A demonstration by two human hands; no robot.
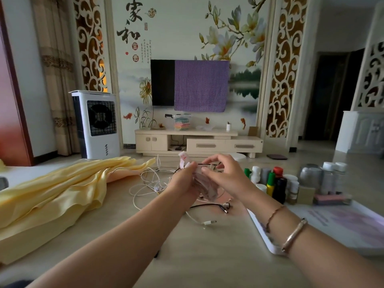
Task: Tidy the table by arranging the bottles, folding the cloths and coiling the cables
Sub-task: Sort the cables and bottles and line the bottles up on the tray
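Bottles grouped; cables and cloth remain.
Both hands, left hand and right hand, pinch a small pinkish bundle above loose cables; the bottles stand at the table's right edge, the yellow cloth lies unfolded left.

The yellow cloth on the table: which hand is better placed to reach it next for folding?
Probably the left hand. The yellow cloth lies on its side of the table, while the right hand is nearer the bottles. Both hands now hold a small bundle.

Both bare forearms are reaching forward and angling inward, so the hands are meeting at the middle. The left hand is curling closed, palm turned inward. The right hand is arching above it, fingers bent and pinching down.
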